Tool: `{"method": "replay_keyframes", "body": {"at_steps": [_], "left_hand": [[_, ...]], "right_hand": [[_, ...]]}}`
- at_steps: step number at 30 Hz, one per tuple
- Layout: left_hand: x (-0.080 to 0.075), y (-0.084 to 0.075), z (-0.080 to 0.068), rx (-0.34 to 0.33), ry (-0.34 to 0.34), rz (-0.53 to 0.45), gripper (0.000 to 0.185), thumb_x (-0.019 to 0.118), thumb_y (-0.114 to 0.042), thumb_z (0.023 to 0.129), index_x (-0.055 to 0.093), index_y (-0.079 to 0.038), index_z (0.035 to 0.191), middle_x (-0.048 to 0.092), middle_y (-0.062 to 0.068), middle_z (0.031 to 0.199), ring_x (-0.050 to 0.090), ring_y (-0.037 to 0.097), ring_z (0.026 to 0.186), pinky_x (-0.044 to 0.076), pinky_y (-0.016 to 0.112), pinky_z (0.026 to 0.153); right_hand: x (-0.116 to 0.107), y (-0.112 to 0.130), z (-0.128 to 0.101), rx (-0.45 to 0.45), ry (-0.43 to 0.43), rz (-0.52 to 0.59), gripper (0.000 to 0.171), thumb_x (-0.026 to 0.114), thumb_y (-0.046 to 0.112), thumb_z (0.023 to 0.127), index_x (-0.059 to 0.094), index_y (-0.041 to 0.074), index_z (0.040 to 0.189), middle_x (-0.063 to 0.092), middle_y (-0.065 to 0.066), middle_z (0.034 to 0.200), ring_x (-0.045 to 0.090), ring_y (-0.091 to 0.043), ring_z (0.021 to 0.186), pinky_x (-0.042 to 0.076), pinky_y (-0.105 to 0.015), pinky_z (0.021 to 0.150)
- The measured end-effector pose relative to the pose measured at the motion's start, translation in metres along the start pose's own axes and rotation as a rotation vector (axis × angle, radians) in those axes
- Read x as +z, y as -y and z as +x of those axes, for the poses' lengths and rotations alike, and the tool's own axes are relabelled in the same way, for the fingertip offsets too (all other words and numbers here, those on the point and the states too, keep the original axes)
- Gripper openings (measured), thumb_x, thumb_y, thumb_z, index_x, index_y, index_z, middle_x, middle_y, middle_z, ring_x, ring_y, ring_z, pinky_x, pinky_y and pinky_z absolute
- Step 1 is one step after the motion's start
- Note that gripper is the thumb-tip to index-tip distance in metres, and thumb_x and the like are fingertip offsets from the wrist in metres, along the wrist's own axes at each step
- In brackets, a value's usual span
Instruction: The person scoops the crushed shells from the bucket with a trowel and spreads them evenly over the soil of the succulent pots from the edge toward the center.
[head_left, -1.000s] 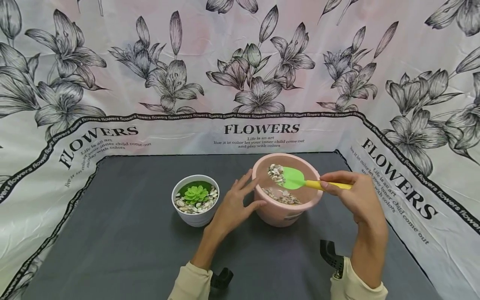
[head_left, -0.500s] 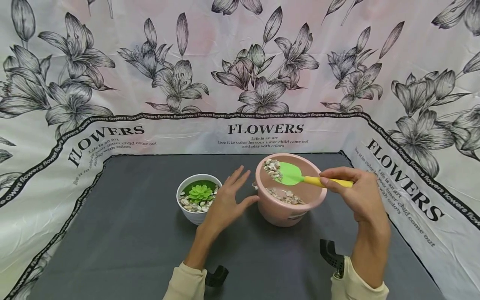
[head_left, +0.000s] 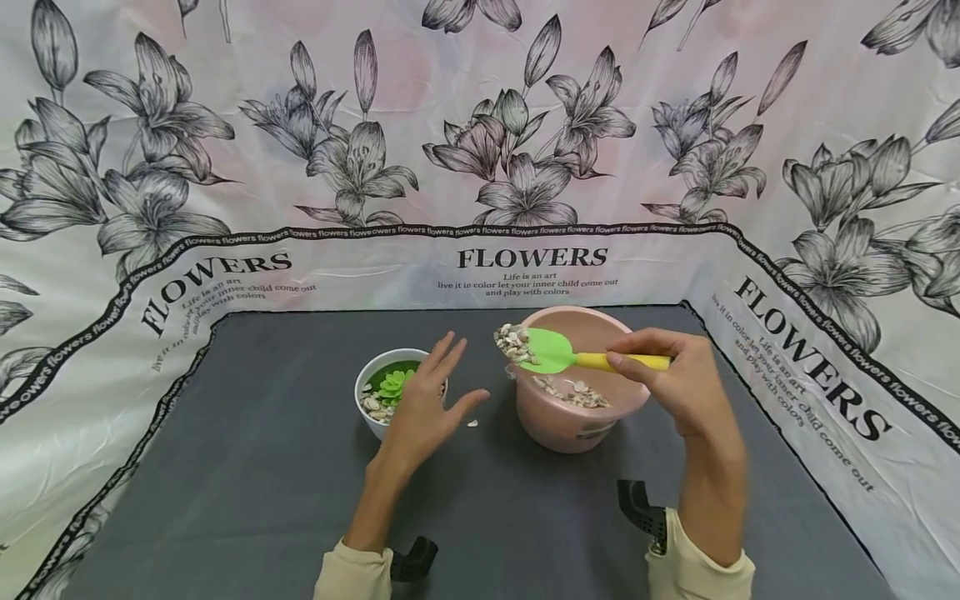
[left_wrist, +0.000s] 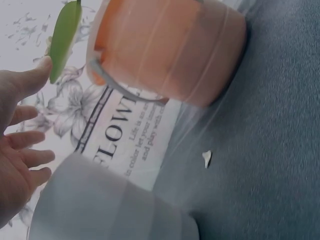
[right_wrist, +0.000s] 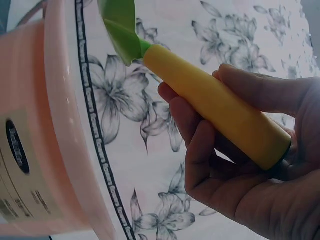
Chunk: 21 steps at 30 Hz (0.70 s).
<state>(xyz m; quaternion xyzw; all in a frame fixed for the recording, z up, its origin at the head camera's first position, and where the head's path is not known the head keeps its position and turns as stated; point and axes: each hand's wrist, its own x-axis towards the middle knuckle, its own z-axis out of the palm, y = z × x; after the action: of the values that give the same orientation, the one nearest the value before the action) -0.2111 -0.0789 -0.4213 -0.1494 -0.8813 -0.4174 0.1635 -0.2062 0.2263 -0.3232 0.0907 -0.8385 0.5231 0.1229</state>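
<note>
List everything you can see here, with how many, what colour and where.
Pink bowl: one, pink, right of centre on the cloth, pebbles inside.
White pot: one, white, left of the pink bowl, holding a green succulent and pebbles.
Scoop: one, green blade, yellow handle, loaded with pebbles, over the pink bowl's left rim.
Loose pebble: one, pale, on the cloth between the pot and the bowl.
Table cloth: one, dark grey.
Backdrop: one, white with black flowers, on three sides.
Left hand: open, beside the white pot.
Right hand: grips the scoop's handle.
</note>
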Motion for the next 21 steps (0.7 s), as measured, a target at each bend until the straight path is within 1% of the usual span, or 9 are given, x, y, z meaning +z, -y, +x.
{"method": "replay_keyframes", "body": {"at_steps": [5, 13, 21], "left_hand": [[-0.008, 0.005, -0.005, -0.01, -0.036, 0.002, 0.081, 0.083, -0.037, 0.09, 0.047, -0.013, 0.158, 0.039, 0.012, 0.169, 0.043, 0.035, 0.154, 0.046, 0.056, 0.117], [-0.019, 0.016, -0.01, -0.031, -0.08, -0.006, 0.079, 0.083, -0.034, 0.09, 0.047, -0.016, 0.159, 0.039, 0.01, 0.169, 0.043, 0.035, 0.154, 0.046, 0.058, 0.117], [-0.026, 0.028, -0.016, -0.044, -0.119, 0.015, 0.078, 0.085, -0.031, 0.09, 0.05, -0.013, 0.157, 0.04, 0.013, 0.168, 0.043, 0.039, 0.153, 0.043, 0.06, 0.118]], "right_hand": [[0.008, 0.002, 0.0, -0.011, 0.006, 0.028, 0.016, 0.08, 0.0, 0.088, 0.078, -0.012, 0.1, 0.072, 0.024, 0.079, 0.063, -0.004, 0.079, 0.056, -0.018, 0.067], [0.017, 0.004, 0.002, -0.04, 0.014, 0.054, 0.015, 0.08, -0.001, 0.088, 0.078, -0.011, 0.099, 0.071, 0.023, 0.079, 0.063, -0.005, 0.078, 0.055, -0.019, 0.067], [0.027, 0.005, 0.006, -0.027, 0.051, 0.053, 0.014, 0.081, 0.001, 0.088, 0.079, -0.009, 0.099, 0.073, 0.019, 0.08, 0.064, -0.007, 0.079, 0.056, -0.02, 0.069]]}}
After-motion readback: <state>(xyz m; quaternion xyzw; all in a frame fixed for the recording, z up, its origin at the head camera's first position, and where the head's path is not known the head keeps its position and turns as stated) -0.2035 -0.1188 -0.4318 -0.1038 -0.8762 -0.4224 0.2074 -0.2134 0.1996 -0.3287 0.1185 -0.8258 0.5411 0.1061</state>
